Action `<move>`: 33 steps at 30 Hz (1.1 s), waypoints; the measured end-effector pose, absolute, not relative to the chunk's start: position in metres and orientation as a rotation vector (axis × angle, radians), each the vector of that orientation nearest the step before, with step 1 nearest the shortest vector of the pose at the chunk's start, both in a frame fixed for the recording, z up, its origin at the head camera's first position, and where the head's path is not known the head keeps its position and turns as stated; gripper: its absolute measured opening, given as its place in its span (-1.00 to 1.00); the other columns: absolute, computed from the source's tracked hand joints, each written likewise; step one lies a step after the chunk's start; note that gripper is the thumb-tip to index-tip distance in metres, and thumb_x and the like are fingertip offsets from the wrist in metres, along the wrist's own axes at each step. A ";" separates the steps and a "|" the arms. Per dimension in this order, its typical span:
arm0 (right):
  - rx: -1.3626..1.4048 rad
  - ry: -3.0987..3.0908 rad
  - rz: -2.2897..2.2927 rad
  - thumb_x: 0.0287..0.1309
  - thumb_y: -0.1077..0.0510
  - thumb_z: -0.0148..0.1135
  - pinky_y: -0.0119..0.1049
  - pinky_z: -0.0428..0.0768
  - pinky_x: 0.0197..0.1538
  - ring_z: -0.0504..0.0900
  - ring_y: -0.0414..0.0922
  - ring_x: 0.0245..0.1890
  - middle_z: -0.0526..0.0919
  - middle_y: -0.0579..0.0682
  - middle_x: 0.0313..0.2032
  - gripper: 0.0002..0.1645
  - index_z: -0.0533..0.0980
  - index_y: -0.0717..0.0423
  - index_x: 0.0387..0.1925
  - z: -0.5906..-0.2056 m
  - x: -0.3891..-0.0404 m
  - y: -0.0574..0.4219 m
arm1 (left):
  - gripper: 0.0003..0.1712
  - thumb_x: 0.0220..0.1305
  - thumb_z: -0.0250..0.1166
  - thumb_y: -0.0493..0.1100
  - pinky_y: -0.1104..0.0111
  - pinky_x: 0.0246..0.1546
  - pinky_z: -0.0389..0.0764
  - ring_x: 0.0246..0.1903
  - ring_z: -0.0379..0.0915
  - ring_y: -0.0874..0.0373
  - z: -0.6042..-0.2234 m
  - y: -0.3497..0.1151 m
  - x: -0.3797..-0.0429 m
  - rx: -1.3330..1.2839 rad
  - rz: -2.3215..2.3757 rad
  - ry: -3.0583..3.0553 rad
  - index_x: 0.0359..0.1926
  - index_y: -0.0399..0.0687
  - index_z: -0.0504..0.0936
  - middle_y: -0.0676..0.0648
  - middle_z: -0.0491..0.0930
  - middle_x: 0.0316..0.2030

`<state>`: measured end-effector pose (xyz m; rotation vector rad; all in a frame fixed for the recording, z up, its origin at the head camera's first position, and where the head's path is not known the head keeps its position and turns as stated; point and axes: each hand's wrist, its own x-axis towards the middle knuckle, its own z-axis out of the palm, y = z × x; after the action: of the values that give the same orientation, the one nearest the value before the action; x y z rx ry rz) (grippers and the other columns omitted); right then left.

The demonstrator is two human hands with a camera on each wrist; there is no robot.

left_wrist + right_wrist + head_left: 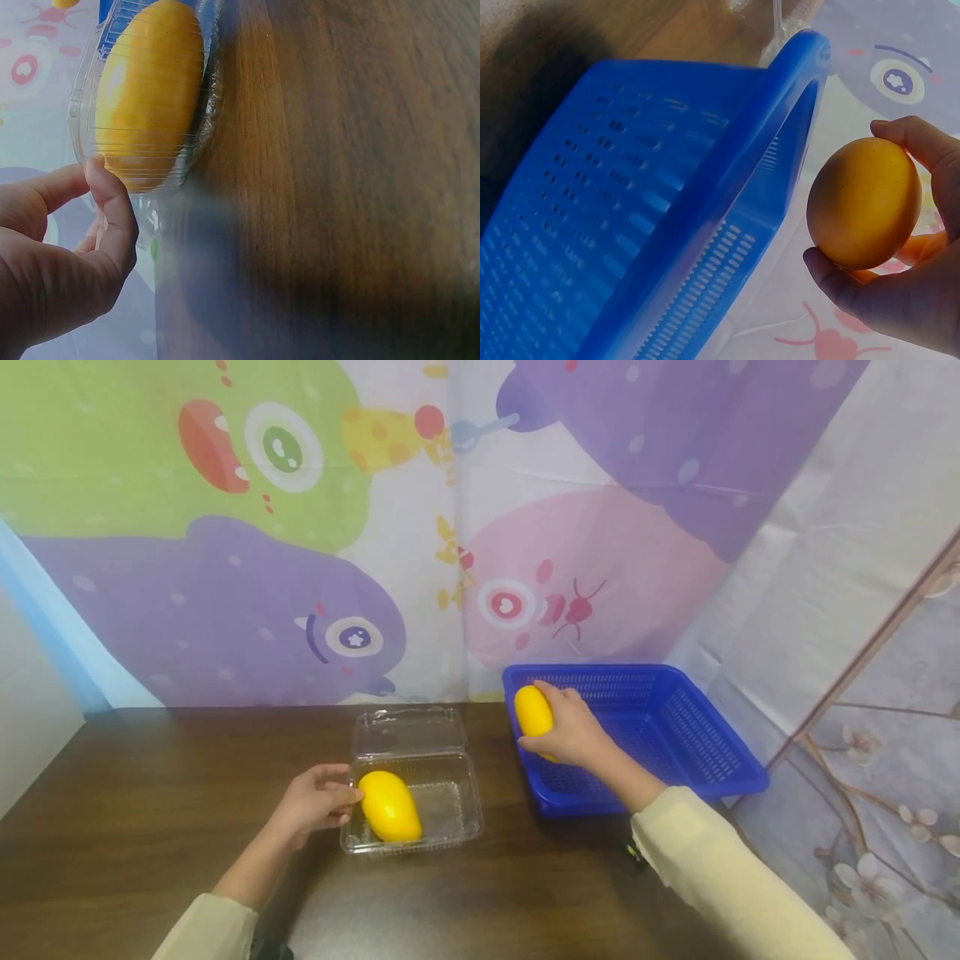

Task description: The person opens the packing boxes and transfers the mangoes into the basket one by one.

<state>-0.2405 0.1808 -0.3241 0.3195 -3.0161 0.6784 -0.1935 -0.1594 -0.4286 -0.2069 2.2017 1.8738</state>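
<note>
One mango [391, 807]: lies in the open clear plastic clamshell box [450, 806] on the brown wood-grain table [165, 785].
Second mango [533, 711]: raised at the left rim of the blue plastic basket [716, 756], apart from it.
Left hand [317, 800]: thumb and forefinger pinch the box's left rim.
Right hand [572, 727]: thumb and fingers curl around the second mango.
Cartoon backdrop [420, 568]: hangs behind table and basket in green, purple and pink.

Pastel cartoon-printed cloth backdrop [408, 539]: small yellow marks [446, 553]; whether lettering, I cannot tell.
Head and wrist views: no text, brand or number I can read.
</note>
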 end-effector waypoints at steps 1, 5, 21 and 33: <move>0.315 -3.016 0.679 -0.20 -0.05 0.44 0.05 0.56 -0.02 0.43 0.15 0.01 0.34 0.32 0.15 0.08 0.15 0.09 0.36 -0.324 -0.241 0.182 | -0.29 0.16 0.27 -0.32 0.46 -0.47 0.63 -0.49 0.46 0.18 -0.428 -0.159 -0.193 -0.212 1.872 2.201 0.27 -0.42 0.16 -0.11 0.53 -0.31; 0.298 -3.018 0.683 -0.19 -0.05 0.43 0.03 0.57 -0.05 0.43 0.15 -0.01 0.34 0.31 0.15 0.08 0.14 0.10 0.36 -0.326 -0.242 0.186 | -0.29 0.16 0.27 -0.31 0.46 -0.47 0.62 -0.50 0.45 0.18 -0.429 -0.159 -0.193 -0.218 1.870 2.202 0.27 -0.41 0.16 -0.12 0.52 -0.31; 0.292 -3.023 0.657 -0.20 -0.06 0.42 -0.01 0.57 -0.10 0.45 0.14 -0.07 0.36 0.34 0.13 0.08 0.14 0.13 0.36 -0.330 -0.246 0.202 | -0.30 0.16 0.26 -0.31 0.47 -0.48 0.62 -0.52 0.43 0.21 -0.428 -0.158 -0.192 -0.223 1.869 2.205 0.27 -0.41 0.16 -0.12 0.51 -0.31; 0.270 -3.029 0.649 -0.18 -0.03 0.42 0.02 0.58 -0.08 0.46 0.17 -0.05 0.35 0.37 0.13 0.06 0.14 0.17 0.35 -0.332 -0.247 0.212 | -0.30 0.16 0.26 -0.31 0.47 -0.47 0.63 -0.51 0.44 0.21 -0.428 -0.158 -0.192 -0.231 1.869 2.200 0.26 -0.40 0.17 -0.11 0.51 -0.32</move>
<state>-0.2467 0.2117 -0.3318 0.2698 -3.0289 0.6494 -0.1918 -0.1581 -0.4278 -0.2308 2.1998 1.8689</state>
